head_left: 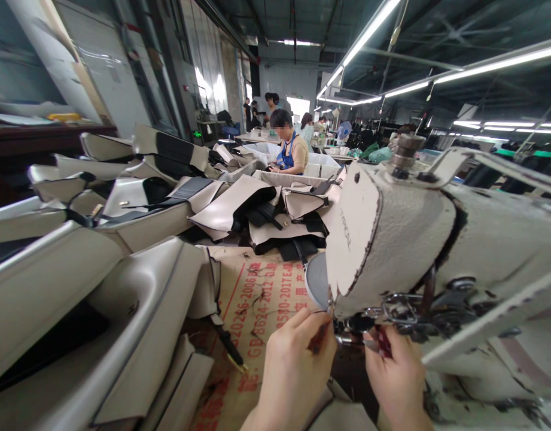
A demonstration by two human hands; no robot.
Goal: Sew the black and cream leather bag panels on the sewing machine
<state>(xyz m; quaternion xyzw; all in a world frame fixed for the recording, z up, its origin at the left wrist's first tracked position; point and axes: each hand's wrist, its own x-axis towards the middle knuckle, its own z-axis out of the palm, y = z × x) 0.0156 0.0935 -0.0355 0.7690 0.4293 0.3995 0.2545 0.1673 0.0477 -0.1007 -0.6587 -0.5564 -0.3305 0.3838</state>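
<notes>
OK so, reading the view as a clock face: a pale panel is lying at 6 o'clock, mostly hidden under the hands. The left hand is hovering at 6 too, thumb and fingertips pressing together right by the needle end of the sewing machine, which is filling 3 o'clock; can't tell if they're pinching a thread. The right hand is sitting between 4 and 5, pinching a small dark-red tool just below the machine head

What's worrying me: fingers are working so close to that metal that an accidental start could be nicking them, and a slipping tool could be scratching the panel. Loose dark threads could also be snagging. The heap of pale-and-black pieces is leaning in from 7 to 10, so one nudge could be sending it sliding over

Surface-wise, a brown sheet with red print is covering the area around 7. Farther off, a co-worker in a blue apron is sitting at 12, a fan is standing near 1, and strip lights are glowing overhead from 1 to 2
</notes>
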